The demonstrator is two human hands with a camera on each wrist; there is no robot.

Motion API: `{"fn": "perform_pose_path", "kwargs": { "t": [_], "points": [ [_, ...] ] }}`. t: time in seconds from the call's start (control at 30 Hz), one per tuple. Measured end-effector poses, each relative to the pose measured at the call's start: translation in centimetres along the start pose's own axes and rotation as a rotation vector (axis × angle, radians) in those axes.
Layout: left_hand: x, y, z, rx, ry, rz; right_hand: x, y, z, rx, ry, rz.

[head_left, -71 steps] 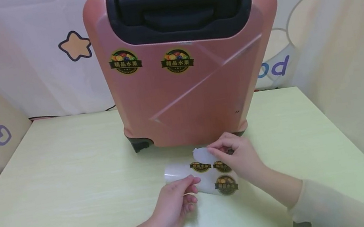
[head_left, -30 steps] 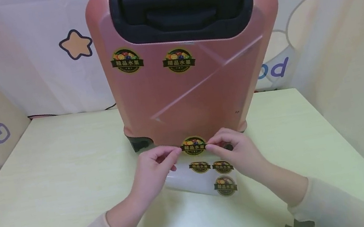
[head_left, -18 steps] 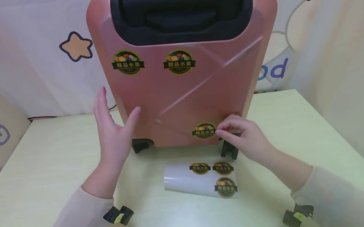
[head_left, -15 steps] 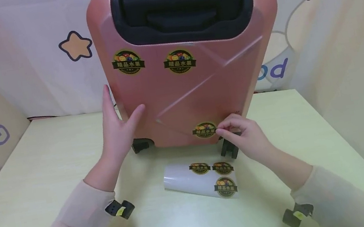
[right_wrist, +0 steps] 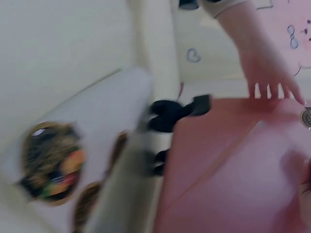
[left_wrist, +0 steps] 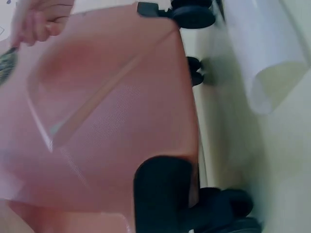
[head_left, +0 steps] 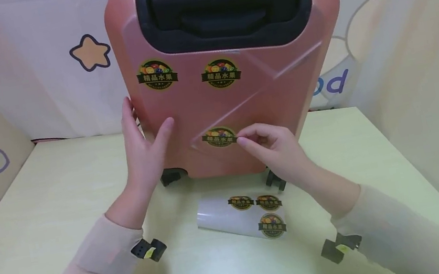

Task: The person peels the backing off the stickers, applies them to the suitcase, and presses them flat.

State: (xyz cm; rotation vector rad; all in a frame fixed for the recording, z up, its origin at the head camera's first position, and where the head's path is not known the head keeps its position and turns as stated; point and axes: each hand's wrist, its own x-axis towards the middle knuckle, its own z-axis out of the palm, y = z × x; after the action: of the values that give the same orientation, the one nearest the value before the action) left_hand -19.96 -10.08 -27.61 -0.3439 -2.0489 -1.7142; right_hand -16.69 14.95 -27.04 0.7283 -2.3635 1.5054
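Observation:
My right hand (head_left: 276, 149) pinches the right end of a round fruit sticker (head_left: 218, 137), held in front of the lower part of a pink suitcase (head_left: 240, 104). Whether the sticker touches the shell I cannot tell. My left hand (head_left: 141, 152) rests against the suitcase's left edge, thumb on the front and fingers along the side. In the right wrist view the left hand's fingers (right_wrist: 269, 87) lie straight on that side. Two matching stickers, one upper left (head_left: 157, 75) and one near the middle (head_left: 221, 73), are stuck below the black handle recess.
A curling white sticker sheet (head_left: 224, 218) with several stickers at its right end lies on the pale table (head_left: 59, 197) before the suitcase. Black wheels (head_left: 274, 180) show under the suitcase. A printed curtain (head_left: 37, 65) stands behind.
The right hand lifted the sticker off the sheet, and both hands held it briefly. The left hand then let go and moved to the suitcase's side. The right hand carried the sticker up and left.

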Motion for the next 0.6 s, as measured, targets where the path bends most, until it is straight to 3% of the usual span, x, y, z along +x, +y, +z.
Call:
{"fn": "perform_pose_path", "kwargs": {
  "t": [0.23, 0.6],
  "points": [
    [0.7, 2.1, 0.0, -0.186, -0.058, 0.097, 2.9, -2.7, 1.1, 0.005, 0.019, -0.03],
    [0.6, 2.4, 0.3, -0.145, -0.059, 0.023, 4.3, -3.0, 1.9, 0.01, 0.049, -0.046]
  ]
}}
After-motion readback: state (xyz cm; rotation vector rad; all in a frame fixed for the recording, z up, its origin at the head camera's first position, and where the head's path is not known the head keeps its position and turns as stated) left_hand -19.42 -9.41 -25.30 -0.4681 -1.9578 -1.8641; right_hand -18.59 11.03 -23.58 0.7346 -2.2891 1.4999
